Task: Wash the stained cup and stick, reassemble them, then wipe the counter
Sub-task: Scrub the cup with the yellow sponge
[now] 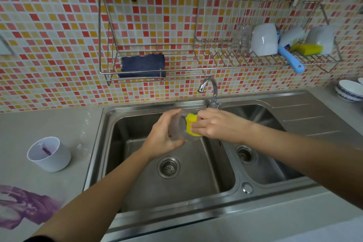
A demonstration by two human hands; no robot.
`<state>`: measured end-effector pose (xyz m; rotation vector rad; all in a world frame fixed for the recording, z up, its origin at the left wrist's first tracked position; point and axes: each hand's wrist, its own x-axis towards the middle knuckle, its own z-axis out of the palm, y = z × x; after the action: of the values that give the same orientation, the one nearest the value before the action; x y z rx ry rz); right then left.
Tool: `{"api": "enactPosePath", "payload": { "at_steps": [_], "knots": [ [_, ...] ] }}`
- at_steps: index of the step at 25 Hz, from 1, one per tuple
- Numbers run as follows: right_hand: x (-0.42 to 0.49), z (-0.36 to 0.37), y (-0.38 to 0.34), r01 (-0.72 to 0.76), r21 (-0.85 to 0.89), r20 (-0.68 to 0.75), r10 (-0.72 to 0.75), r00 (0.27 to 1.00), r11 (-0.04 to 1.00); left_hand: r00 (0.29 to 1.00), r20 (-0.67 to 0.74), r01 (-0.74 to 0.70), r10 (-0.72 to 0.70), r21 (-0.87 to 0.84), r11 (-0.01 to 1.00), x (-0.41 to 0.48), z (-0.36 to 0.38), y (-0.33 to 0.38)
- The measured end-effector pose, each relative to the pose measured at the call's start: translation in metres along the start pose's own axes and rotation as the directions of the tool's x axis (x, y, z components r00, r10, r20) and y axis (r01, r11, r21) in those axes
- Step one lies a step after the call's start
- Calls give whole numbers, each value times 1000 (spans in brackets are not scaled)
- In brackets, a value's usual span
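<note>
scrubbing over the left basin

both hands are held over the left basin of the steel sink (pixel 110 135), just below the tap (pixel 208 86). the left hand (pixel 165 133) has its grip wrapped around a clear cup (pixel 181 125), which lies tipped on its side with the mouth toward the right. the right hand (pixel 214 124) has its grip pinched on a yellow sponge (pixel 191 124), pressed against the cup's open end. the cup is see-through and blurred, so its edges are hard to make out.

on the tabletop (pixel 59 124) left of the sink stands a white cup (pixel 50 153), upright, with a purple-stained stick (pixel 46 150) lying inside it. nearer the front edge a purple smear (pixel 25 206) spreads across the tabletop.

on the tiled wall hangs a wire rack (pixel 149 61) holding a dark blue cloth (pixel 143 66) on the left, and white mugs (pixel 263 39), a second sponge (pixel 308 49) and a blue-handled brush (pixel 292 61) on the right.
</note>
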<state>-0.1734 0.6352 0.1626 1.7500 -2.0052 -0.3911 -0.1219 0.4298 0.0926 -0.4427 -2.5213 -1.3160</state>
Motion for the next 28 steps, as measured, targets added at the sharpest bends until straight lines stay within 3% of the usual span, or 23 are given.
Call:
{"api": "enactPosePath", "payload": {
  "at_steps": [2, 6, 8, 11, 13, 15, 17, 18, 20, 22, 23, 25, 26, 28],
  "knots": [
    [4, 9, -14, -165, 191, 40, 161, 986, 968, 998, -55, -6, 5, -5, 1000, 1, 6, -3],
    [9, 10, -33, -428, 476, 220, 368, 904, 768, 996, -65, 57, -58, -19, 998, -2, 16, -9],
    [7, 9, -30, -395, 480, 181, 352, 918, 783, 993, -83, 84, -86, -20, 996, -4, 20, -10],
    [-3, 7, -16, -161, 187, 76, 149, 986, 969, 991, 49, 134, -128, -148, 980, -5, 14, -12],
    [-7, 4, -11, -31, 68, 44, 28, 999, 997, 985, 128, 135, -116, -152, 979, -5, 7, -14],
    [-7, 9, -12, 0, 63, 10, 0, 1000, 998, 991, 124, 66, -59, -59, 996, -4, 6, -16],
    [-2, 15, -20, -151, 287, 45, 144, 989, 946, 998, 54, 25, -26, 16, 1000, -4, 9, -16],
    [3, 17, -25, -289, 466, 104, 273, 957, 836, 999, 17, 27, -27, 37, 999, -3, 11, -15],
    [11, 12, -34, -571, 710, 315, 541, 780, 411, 998, -29, 62, -61, 45, 997, 1, 13, -15],
    [14, 5, -34, -629, 777, 434, 731, 527, -8, 988, -70, 140, -137, 32, 990, 3, 12, -17],
    [15, 1, -31, -609, 785, 443, 791, 422, -116, 980, -81, 184, -182, 19, 983, 4, 11, -19],
    [18, -11, -20, -562, 813, 388, 861, 328, -153, 966, -92, 244, -243, -3, 970, 6, 9, -23],
    [21, -19, -11, -522, 845, 326, 888, 324, -120, 962, -91, 258, -258, -17, 966, 8, 8, -24],
    [33, -31, 13, -449, 892, 113, 939, 325, 48, 958, -87, 269, -273, -48, 962, 13, 6, -22]
  ]
}}
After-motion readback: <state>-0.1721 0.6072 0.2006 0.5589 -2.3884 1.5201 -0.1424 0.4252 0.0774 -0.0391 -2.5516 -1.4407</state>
